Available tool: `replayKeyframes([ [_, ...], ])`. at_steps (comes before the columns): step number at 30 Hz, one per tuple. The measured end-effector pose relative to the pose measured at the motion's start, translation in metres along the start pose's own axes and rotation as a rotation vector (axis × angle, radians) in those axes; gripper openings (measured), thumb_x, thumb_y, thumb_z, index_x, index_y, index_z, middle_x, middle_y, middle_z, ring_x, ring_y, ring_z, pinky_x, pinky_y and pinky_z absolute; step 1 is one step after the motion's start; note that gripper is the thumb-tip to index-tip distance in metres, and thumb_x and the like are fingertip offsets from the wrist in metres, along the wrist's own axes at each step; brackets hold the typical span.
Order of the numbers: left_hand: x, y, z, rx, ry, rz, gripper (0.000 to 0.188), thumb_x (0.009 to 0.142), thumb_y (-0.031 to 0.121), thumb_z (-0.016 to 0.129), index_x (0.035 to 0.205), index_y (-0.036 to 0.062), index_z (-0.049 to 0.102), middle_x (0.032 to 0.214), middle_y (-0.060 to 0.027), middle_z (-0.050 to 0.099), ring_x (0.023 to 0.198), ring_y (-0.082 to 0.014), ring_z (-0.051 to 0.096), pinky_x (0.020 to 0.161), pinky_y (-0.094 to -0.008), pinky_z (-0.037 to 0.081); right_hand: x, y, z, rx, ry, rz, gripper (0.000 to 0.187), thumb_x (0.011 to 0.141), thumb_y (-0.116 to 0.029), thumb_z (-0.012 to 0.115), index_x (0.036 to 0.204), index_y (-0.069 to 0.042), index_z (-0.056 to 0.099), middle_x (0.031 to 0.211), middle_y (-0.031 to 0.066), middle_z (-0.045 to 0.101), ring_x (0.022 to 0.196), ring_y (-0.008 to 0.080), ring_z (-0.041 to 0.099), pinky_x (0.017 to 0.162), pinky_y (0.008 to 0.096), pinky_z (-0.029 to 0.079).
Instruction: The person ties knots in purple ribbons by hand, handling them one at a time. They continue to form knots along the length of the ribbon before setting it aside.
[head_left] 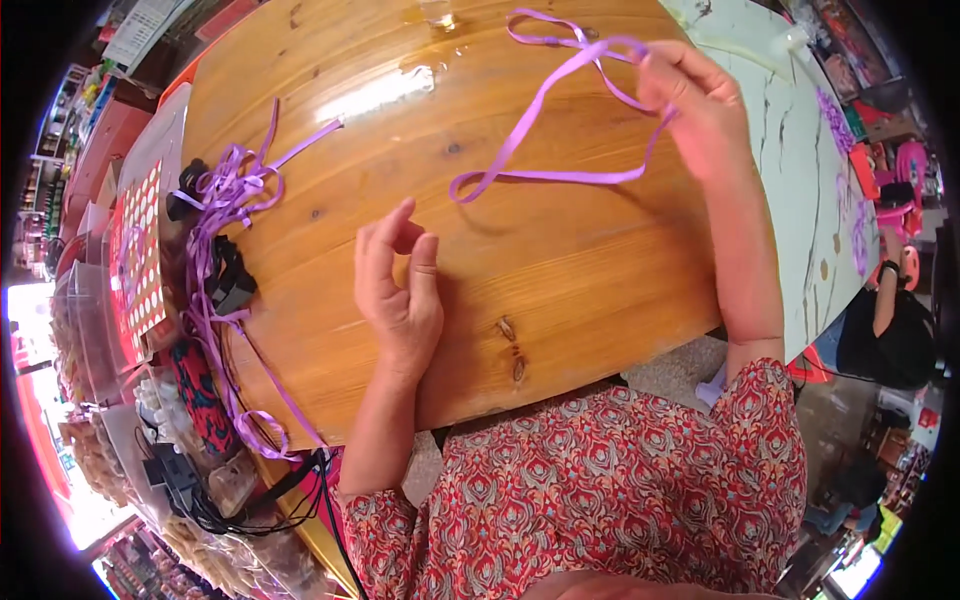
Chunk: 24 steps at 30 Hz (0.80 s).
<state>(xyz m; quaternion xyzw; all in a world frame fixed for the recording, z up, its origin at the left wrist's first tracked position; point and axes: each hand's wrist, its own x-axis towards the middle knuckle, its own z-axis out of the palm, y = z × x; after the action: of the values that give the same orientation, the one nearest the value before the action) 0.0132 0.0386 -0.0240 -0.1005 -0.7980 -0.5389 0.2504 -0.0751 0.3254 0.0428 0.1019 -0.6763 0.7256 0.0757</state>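
Note:
At the upper right my right hand [697,105] is closed, with a purple ribbon [570,177] pinched between thumb and fingers. From there the ribbon runs in a wide loose loop over the wooden table [580,280], its far part twisted near the top. Nearer the middle, my left hand [395,285] rests its side on the wood, empty, fingers half curled and thumb apart. Left of it lies a tangled bunch of purple ribbons [235,185], with black plastic pieces [232,280] beside it. Some strands trail down the table's left edge.
A white marble-patterned table [800,150] adjoins on the right, with more purple ribbon [858,235] on it. Clear plastic bins [85,315], a red dotted card [143,250] and black cables [200,500] crowd the left edge. Another person [885,335] is at the far right.

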Motion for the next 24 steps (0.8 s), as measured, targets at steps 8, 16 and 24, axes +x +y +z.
replayKeyframes([
  [8, 0.003, 0.003, 0.001, 0.103, -0.040, 0.098, 0.033, 0.079, -0.005, 0.063, 0.110, -0.0007, 0.057, 0.085, -0.0093, 0.055, 0.072, -0.0167, 0.054, 0.064, -0.0265, 0.046, 0.064, -0.022, -0.037, -0.308, 0.355, -0.053, 0.013, 0.086, -0.019, 0.060, 0.089, -0.006, 0.063, 0.082, 0.0078, 0.062, 0.078, 0.0236, 0.057, 0.072, 0.0411, 0.042],
  [16, 0.002, -0.007, 0.003, 0.114, -0.026, 0.176, 0.025, 0.072, -0.001, 0.066, 0.096, 0.0017, 0.060, 0.080, -0.0120, 0.056, 0.071, -0.0273, 0.054, 0.062, -0.0355, 0.043, 0.067, 0.022, 0.015, -1.148, 0.053, -0.575, 0.035, 0.084, -0.014, 0.063, 0.117, -0.005, 0.057, 0.115, 0.0090, 0.059, 0.101, 0.0209, 0.058, 0.082, 0.0303, 0.046],
  [24, 0.007, -0.018, 0.002, 0.244, -0.040, 0.233, 0.012, 0.073, 0.008, 0.068, 0.082, 0.0055, 0.060, 0.075, -0.0086, 0.056, 0.068, -0.0279, 0.055, 0.062, -0.0365, 0.044, 0.049, 0.041, 0.177, -0.686, -0.686, -0.755, 0.024, 0.077, -0.009, 0.066, 0.100, -0.002, 0.064, 0.100, 0.0130, 0.063, 0.094, 0.0292, 0.059, 0.080, 0.0346, 0.047],
])
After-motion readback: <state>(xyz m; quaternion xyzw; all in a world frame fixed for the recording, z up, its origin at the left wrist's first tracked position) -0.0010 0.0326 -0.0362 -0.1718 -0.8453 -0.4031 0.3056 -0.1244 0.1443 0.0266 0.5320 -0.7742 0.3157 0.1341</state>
